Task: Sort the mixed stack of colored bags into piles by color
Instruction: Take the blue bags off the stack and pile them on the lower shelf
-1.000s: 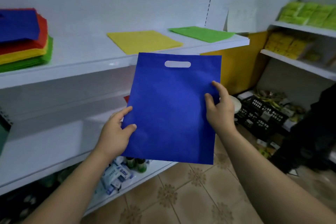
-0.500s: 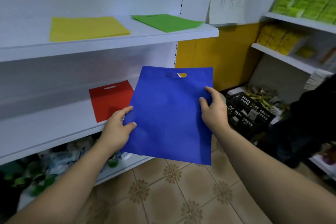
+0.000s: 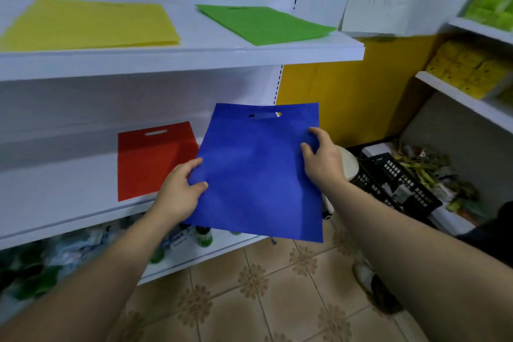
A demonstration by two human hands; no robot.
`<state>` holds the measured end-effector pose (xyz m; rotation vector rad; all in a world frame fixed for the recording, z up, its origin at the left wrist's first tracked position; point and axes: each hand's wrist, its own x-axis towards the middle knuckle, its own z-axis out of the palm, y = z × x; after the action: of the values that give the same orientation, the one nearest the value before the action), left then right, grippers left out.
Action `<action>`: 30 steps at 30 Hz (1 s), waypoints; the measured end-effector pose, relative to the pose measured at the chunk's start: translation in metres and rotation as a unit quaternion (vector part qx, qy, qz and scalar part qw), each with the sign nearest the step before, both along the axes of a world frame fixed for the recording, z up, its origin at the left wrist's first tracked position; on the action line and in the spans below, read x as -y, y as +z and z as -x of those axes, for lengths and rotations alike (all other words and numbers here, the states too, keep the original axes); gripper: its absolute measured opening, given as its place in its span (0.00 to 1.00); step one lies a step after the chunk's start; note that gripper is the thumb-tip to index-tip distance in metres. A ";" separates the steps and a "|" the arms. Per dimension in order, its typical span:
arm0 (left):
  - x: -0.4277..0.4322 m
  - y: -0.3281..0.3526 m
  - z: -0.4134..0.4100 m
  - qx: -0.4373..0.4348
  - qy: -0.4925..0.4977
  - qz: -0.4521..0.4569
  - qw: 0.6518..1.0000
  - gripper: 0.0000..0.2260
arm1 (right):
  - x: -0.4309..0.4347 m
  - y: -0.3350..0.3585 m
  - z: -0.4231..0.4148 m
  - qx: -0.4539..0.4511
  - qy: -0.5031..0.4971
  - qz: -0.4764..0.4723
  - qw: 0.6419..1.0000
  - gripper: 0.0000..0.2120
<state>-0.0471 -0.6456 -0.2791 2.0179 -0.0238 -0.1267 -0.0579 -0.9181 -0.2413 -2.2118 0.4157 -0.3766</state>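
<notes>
Flat blue non-woven bag [image 3: 261,172] in air before lower white shelf [image 3: 55,194], beside red bag [image 3: 150,161]. Left hand [image 3: 177,191], right hand [image 3: 324,161] pinch its side edges. Yellow pile [image 3: 88,23], green pile [image 3: 261,23] started on upper shelf [image 3: 194,55]; blue not yet placed; mixed stack out of view.

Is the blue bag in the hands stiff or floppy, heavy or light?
Probably light: thin, flat fabric, and the left hand and right hand hold the blue bag by its edges only. Likely floppy: its surface bows between them.

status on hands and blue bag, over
Left hand, right hand both gripping blue bag by its sides. Bag in air, right of red bag on shelf. Path looks clear.
</notes>
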 end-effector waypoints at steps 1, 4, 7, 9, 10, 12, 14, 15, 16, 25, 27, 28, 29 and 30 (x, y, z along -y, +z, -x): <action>0.005 -0.002 -0.009 -0.002 0.002 -0.008 1.000 0.23 | 0.005 -0.002 -0.011 -0.006 0.006 -0.003 1.000 0.20; 0.018 -0.009 -0.035 -0.006 0.012 -0.030 0.999 0.23 | 0.018 -0.006 -0.042 -0.019 0.023 -0.022 0.999 0.21; 0.030 -0.015 -0.054 -0.008 0.029 -0.046 0.999 0.23 | 0.031 -0.013 -0.071 -0.028 0.041 -0.047 0.998 0.21; 0.041 -0.019 -0.066 -0.011 0.039 -0.053 0.998 0.23 | 0.042 -0.019 -0.091 -0.037 0.047 -0.053 0.997 0.21; 0.048 -0.022 -0.072 -0.015 0.044 -0.057 0.997 0.23 | 0.047 -0.023 -0.103 -0.040 0.053 -0.051 0.996 0.21; 0.062 -0.029 -0.084 -0.018 0.058 -0.067 0.996 0.23 | 0.060 -0.032 -0.126 -0.045 0.072 -0.041 0.996 0.20; 0.077 -0.039 -0.095 -0.016 0.075 -0.090 0.993 0.23 | 0.073 -0.044 -0.149 -0.052 0.089 -0.040 0.994 0.19; 0.086 -0.043 -0.101 -0.017 0.081 -0.105 0.991 0.23 | 0.079 -0.051 -0.160 -0.058 0.096 -0.046 0.993 0.19; 0.094 -0.048 -0.107 -0.020 0.084 -0.118 0.989 0.24 | 0.085 -0.059 -0.171 -0.064 0.104 -0.055 0.991 0.19; 0.147 -0.097 -0.165 -0.039 0.126 -0.159 0.978 0.23 | 0.124 -0.133 -0.261 -0.111 0.180 -0.045 0.976 0.19; 0.153 -0.106 -0.176 -0.040 0.130 -0.167 0.977 0.23 | 0.125 -0.146 -0.276 -0.113 0.182 -0.028 0.976 0.19; 0.155 -0.111 -0.181 -0.034 0.133 -0.168 0.976 0.23 | 0.125 -0.152 -0.283 -0.114 0.181 -0.015 0.977 0.19; 0.157 -0.114 -0.186 -0.022 0.138 -0.167 0.976 0.22 | 0.125 -0.156 -0.289 -0.114 0.178 0.000 0.977 0.19; 0.159 -0.118 -0.190 -0.008 0.145 -0.162 0.976 0.21 | 0.124 -0.159 -0.295 -0.112 0.175 0.012 0.978 0.19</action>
<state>0.1431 -0.8043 -0.3974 2.3196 0.3205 0.0418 0.2369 -1.0417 -0.4007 -2.3036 0.1318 0.0575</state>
